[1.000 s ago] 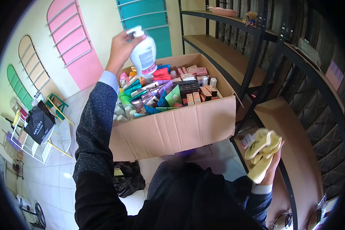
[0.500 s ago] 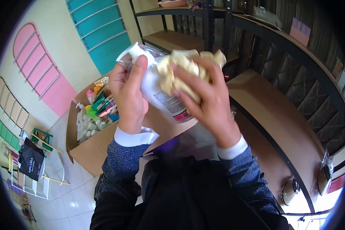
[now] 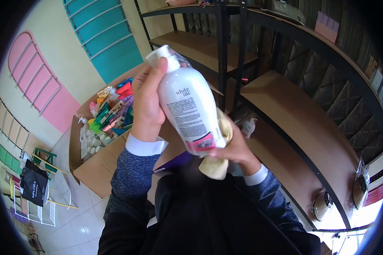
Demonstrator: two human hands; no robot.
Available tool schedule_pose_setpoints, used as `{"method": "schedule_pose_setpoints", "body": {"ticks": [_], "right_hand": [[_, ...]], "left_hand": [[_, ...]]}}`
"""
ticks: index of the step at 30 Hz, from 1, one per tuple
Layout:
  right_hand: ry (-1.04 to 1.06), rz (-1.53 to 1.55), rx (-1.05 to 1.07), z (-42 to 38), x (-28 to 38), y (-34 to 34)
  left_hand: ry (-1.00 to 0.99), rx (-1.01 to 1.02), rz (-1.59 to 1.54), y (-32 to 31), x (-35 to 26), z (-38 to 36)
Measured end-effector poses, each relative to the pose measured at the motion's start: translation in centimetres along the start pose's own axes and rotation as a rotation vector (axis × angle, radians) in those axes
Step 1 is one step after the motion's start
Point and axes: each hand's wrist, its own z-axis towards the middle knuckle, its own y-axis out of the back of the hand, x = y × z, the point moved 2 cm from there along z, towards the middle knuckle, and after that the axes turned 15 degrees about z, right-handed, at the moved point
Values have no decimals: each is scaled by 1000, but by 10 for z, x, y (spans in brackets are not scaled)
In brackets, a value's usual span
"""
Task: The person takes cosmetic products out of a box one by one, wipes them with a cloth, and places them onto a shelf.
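A white pump bottle (image 3: 190,102) with a grey-and-pink label reading "white inc" is tilted in front of me. Clear plastic wraps its pump head. My left hand (image 3: 148,95) is closed round the bottle's neck, thumb on the pump collar. At the bottle's lower right side, my right hand (image 3: 234,148) grips a cream cloth (image 3: 215,168), pressing it against the base. The palm and some fingers of the right hand are hidden behind the bottle and cloth.
An open cardboard box (image 3: 102,165) full of bottles and tubes stands at the left. Dark metal shelving with brown boards (image 3: 302,123) curves along the right; another pump bottle (image 3: 248,127) stands on a lower board. A black bag (image 3: 35,180) hangs at far left.
The cloth has moved down from the bottle's upper side to its base with my right hand. The bottle has turned, so its printed label now faces me.
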Motion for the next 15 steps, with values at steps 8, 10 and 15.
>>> {"method": "schedule_pose_setpoints", "body": {"ticks": [8, 10, 15], "right_hand": [[531, -954, -316, -19, -9, -9], [438, -1074, -148, -29, 1, -21], [553, -990, -81, -29, 32, -8]], "left_hand": [[-197, -37, 375, -39, 43, -69], [-12, -162, 315, -33, 56, -76], [172, 139, -222, -9, 72, -85]]}}
